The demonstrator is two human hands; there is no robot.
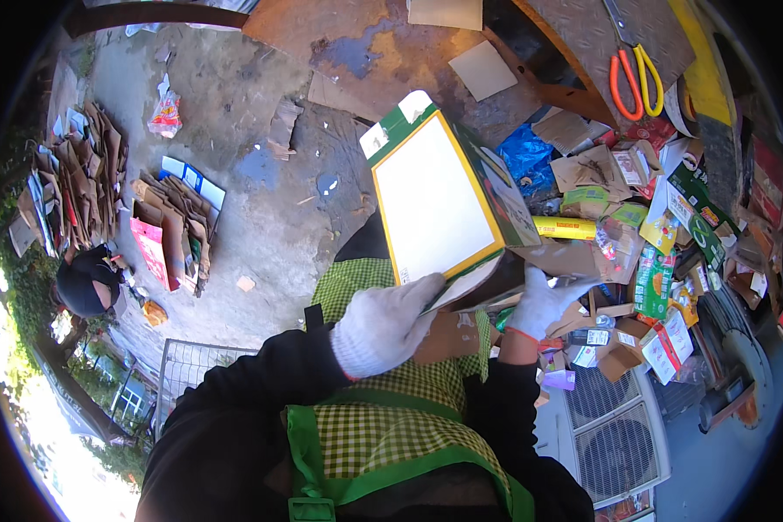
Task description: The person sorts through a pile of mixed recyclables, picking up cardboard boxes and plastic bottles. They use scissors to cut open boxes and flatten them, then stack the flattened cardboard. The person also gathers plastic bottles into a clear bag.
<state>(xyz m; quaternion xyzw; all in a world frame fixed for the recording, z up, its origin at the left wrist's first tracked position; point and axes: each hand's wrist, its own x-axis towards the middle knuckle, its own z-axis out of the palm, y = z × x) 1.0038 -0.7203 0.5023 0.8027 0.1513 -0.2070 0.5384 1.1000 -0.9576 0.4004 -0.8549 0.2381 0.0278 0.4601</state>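
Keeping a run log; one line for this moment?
left hand: holding green-and-white cardboard box | right hand: at box's near end | nearby: crumpled blue plastic

Print shows on several things, much of it too small to read. The green-and-yellow carton (439, 200) bears a small dark printed patch at the lower left of its white panel. One line of lettering runs along a slim yellow box (565, 228) in the pile — the plainest here. Pale characters stand on a dark green carton (698, 217) and a green-and-orange packet (653, 283) — both only partly legible.
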